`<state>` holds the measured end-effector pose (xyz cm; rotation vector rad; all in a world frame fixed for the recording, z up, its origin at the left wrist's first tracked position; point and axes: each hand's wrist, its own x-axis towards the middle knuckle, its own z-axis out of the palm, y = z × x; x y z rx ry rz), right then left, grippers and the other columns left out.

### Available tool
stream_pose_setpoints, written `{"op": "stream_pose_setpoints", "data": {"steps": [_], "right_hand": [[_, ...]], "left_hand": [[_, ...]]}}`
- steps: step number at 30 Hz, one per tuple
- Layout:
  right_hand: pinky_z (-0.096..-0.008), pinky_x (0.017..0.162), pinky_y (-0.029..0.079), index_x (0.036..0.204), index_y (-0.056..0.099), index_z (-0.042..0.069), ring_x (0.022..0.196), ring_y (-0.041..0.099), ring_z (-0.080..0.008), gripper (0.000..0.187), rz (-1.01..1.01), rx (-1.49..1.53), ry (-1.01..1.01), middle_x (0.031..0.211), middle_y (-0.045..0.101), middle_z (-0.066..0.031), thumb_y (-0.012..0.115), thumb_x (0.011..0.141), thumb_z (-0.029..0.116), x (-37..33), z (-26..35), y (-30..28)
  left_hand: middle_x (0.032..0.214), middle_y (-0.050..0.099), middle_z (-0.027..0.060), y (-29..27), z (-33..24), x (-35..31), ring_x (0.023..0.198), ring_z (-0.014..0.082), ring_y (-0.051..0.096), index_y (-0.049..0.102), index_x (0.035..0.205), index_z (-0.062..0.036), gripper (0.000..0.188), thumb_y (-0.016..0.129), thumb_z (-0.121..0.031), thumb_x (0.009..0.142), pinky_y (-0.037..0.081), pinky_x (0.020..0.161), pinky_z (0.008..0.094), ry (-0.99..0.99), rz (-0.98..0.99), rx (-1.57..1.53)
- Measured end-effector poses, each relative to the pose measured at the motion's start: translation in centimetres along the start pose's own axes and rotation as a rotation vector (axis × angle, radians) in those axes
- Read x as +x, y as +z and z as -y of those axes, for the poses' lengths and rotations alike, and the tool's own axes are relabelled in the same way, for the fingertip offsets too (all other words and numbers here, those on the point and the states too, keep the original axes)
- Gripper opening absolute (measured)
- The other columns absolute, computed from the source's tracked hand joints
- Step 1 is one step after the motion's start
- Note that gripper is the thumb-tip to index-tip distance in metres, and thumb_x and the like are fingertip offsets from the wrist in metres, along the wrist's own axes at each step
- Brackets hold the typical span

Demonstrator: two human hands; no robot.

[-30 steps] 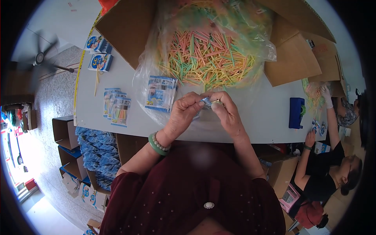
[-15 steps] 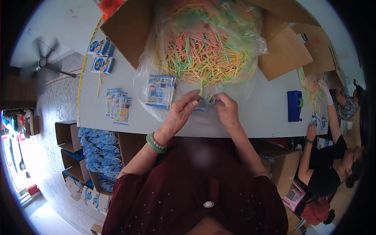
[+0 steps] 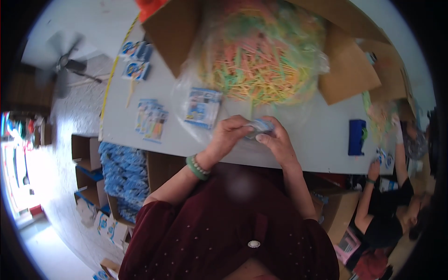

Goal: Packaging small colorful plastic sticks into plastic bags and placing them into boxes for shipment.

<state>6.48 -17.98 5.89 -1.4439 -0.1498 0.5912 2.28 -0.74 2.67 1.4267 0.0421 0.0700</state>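
Note:
Both hands meet over the table just in front of a heap of thin pastel sticks (image 3: 261, 77) in a clear plastic bag. Between them is a small blue-and-clear plastic packet (image 3: 262, 125). My left hand (image 3: 228, 136), with a green bangle and a beaded bracelet at the wrist, pinches the packet's left end. My right hand (image 3: 279, 142) grips its right side between thumb and fingers. The packet's contents are blurred. Left of my hands lies a stack of flat blue-and-white packets (image 3: 203, 108). Farther left are several filled packets (image 3: 151, 121) holding coloured sticks.
Cardboard flaps (image 3: 172, 35) surround the bag. Small blue-and-white boxes (image 3: 136, 70) stand at the far left; a blue tape dispenser (image 3: 357, 137) stands at the right. Below the table's left edge, a carton holds many blue packets (image 3: 123, 172). A co-worker (image 3: 385, 219) works at the right.
The view has shifted, moving the scene slightly right. My hands have come closer together, and my right thumb now presses over the packet.

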Motion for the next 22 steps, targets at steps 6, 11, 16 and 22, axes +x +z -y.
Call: {"op": "stream_pose_setpoints", "data": {"steps": [6, 11, 16, 22], "right_hand": [[-0.0257, 0.068, 0.047, 0.097, 0.063, 0.0, 0.074, 0.057, -0.0086, 0.021, -0.059, -0.223, 0.037, 0.084, 0.065, -0.0018, 0.069, 0.08, 0.011, 1.0, -0.7, 0.4], [-0.0269, 0.065, 0.047, 0.097, 0.063, 0.001, 0.072, 0.056, -0.0083, 0.021, 0.117, -0.491, -0.027, 0.08, 0.064, -0.0051, 0.068, 0.078, 0.009, 1.6, 0.0, 3.3], [-0.0285, 0.067, 0.049, 0.097, 0.061, -0.001, 0.071, 0.061, -0.0161, 0.019, 0.342, -0.403, -0.254, 0.08, 0.064, -0.008, 0.065, 0.081, 0.01, 2.1, -1.7, 5.7], [-0.0252, 0.077, 0.05, 0.105, 0.062, 0.004, 0.083, 0.062, -0.0119, 0.021, 0.174, -0.541, -0.012, 0.091, 0.065, -0.0077, 0.063, 0.085, 0.005, 2.6, -1.6, 1.6]], "left_hand": [[0.081, 0.06, 0.0034, 0.6, -1.0, -0.3, 0.077, 0.0107, 0.056, 0.068, 0.087, 0.0008, 0.006, 0.066, -0.003, 0.083, 0.044, 0.069, 0.0274, -0.082, -0.086, -0.182], [0.08, 0.061, 0.0037, -2.5, -3.5, -1.8, 0.078, 0.0107, 0.056, 0.068, 0.085, 0.0008, 0.007, 0.069, -0.003, 0.08, 0.045, 0.069, 0.0262, 0.018, -0.064, 0.185], [0.067, 0.045, 0.0011, -8.2, -5.2, -4.5, 0.066, 0.011, 0.045, 0.051, 0.073, -0.0006, 0.016, 0.064, 0.002, 0.08, 0.038, 0.06, 0.0287, 0.063, -0.479, 0.526], [0.085, 0.057, 0.0139, -17.9, 0.0, -3.5, 0.08, 0.0279, 0.059, 0.053, 0.082, -0.0061, 0.013, 0.065, -0.012, 0.083, 0.045, 0.07, 0.0465, 0.078, -0.645, 1.65]]}}
